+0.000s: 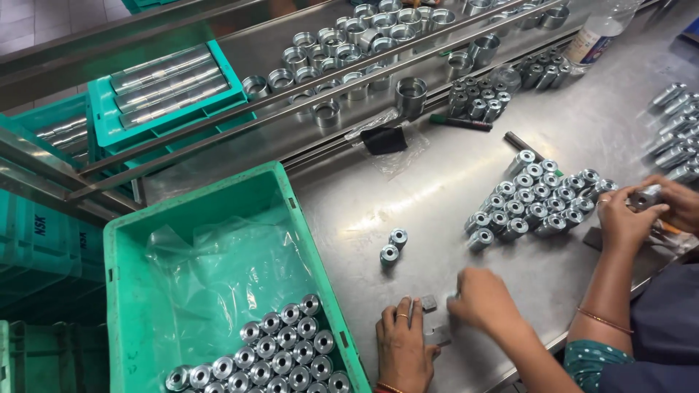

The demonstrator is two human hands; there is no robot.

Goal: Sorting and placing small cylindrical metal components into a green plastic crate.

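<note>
My left hand (400, 342) lies flat on the table (437, 189), fingers open, empty, beside a small grey block (429, 303). My right hand (484, 297) curls nearby; I cannot tell its grip. Lifting 1 block looks to need a fine pinch.

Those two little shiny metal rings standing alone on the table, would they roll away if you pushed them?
The two metal rings stand on flat ends, so they would probably slide on the smooth steel table rather than roll. Tipped over, their round sides likely would. Being thick metal, they are probably stiff and heavy for their size.

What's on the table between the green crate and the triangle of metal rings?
Two loose metal rings stand close together between the green crate and the ring triangle, in the head view.
</note>
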